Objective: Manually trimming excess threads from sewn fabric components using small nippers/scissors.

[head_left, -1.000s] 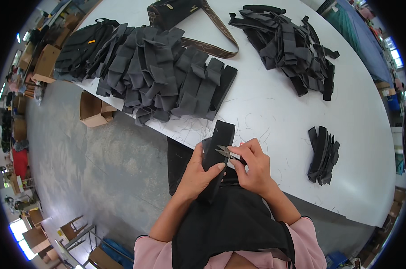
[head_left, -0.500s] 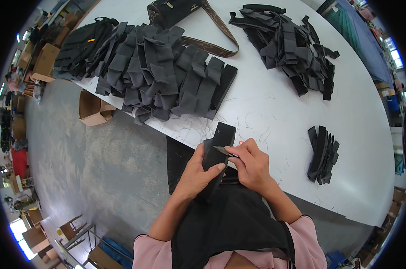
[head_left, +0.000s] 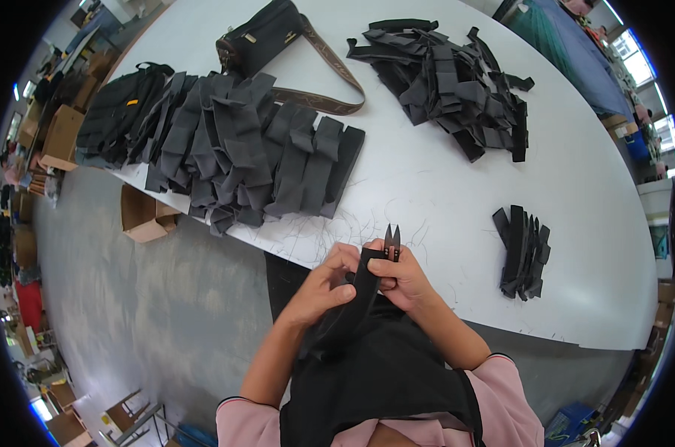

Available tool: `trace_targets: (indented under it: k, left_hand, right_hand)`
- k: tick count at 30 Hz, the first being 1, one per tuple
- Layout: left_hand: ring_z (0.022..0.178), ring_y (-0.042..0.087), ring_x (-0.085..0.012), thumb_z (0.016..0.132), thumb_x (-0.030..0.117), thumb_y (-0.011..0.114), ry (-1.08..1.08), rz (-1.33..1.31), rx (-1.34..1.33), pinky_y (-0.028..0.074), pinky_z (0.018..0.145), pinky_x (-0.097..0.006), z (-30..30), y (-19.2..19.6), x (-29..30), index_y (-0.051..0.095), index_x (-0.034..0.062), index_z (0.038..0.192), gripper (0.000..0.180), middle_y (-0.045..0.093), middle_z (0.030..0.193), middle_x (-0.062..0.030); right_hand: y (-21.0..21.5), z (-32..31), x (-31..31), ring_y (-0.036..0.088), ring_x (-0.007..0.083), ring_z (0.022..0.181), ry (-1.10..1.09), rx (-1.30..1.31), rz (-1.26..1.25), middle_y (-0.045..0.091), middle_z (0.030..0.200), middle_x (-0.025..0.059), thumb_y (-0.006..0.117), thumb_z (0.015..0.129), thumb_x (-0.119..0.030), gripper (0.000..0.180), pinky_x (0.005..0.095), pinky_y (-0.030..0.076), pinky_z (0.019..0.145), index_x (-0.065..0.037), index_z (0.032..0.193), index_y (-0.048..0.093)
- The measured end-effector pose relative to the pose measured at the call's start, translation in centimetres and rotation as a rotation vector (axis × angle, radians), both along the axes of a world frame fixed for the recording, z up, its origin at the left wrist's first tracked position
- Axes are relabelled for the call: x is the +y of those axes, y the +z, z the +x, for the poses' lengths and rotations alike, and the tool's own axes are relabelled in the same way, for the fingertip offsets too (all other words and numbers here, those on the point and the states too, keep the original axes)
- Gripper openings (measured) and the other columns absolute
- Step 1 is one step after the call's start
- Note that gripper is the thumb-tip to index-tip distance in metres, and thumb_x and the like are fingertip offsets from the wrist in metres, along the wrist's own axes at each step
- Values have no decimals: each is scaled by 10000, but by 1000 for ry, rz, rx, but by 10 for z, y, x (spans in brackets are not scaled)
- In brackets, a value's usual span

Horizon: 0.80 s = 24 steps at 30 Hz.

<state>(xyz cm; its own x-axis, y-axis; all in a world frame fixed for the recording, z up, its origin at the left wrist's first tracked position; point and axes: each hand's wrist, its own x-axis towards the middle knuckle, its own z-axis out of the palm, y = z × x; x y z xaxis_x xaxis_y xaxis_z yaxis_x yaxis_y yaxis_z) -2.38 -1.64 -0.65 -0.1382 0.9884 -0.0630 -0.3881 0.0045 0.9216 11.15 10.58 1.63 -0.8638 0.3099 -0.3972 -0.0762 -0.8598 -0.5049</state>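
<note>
A black fabric strip (head_left: 363, 287) is held in front of my body, above the black apron, at the table's near edge. My left hand (head_left: 321, 287) is curled at the strip's left side, its thumb against the fabric and its fingers bent behind. With my right hand (head_left: 406, 281) I grip small dark thread snips (head_left: 392, 240), their two pointed blades directed away from me and slightly apart. The right thumb also presses on the strip's upper end. Some of the fingers of both hands are hidden behind the fabric.
Dark grey fabric pieces (head_left: 233, 145) cover the table's left, beside a black backpack (head_left: 121, 115). A black bag (head_left: 266, 33) with a brown patterned strap lies behind them. More strips form a far heap (head_left: 449, 86) and a small right-hand pile (head_left: 525, 253). Loose threads (head_left: 315, 235) litter the white table (head_left: 575, 201).
The snips have turned from lying across the strip to pointing away from me. The right thumb has moved onto the strip's end, and the strip sits lower. The whole view has shifted slightly.
</note>
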Motion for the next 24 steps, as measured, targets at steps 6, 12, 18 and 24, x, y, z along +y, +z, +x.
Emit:
trace_targets:
  k: [6,12,18,24]
  left_hand:
    - [943,612,-357,859,310,616,52,-265,-692,514,846,-440,39,28,8,341,45,1273,563,541,1113,-221]
    - [940,592,-313,886,307,581,-41,-164,-693,506,745,-353,33,13,9,298,9,1327,603,512,1174,-221]
    - [935,593,-283,909,239,532,201,-137,-453,496,740,-344,29,27,2,296,-2,1376,575,510,1199,-211]
    - [937,598,-254,867,270,602,253,-169,-191,485,748,-334,22,30,12,368,2,1346,596,552,1166,-134]
  right_hand:
    - [5,16,14,450,54,562,-18,-391,1129,504,636,-13,707,771,-109,296,224,374,513,-58,1042,598]
    - [40,19,28,486,100,601,-130,-320,1461,507,746,40,718,748,-101,367,243,409,556,-81,1094,596]
    - [23,20,4,529,110,711,-313,-328,1439,499,864,44,637,817,-65,241,235,443,629,-26,1034,539]
    - [25,5,1,484,44,682,-238,-198,833,546,873,34,601,834,-14,194,180,404,585,-34,1017,540]
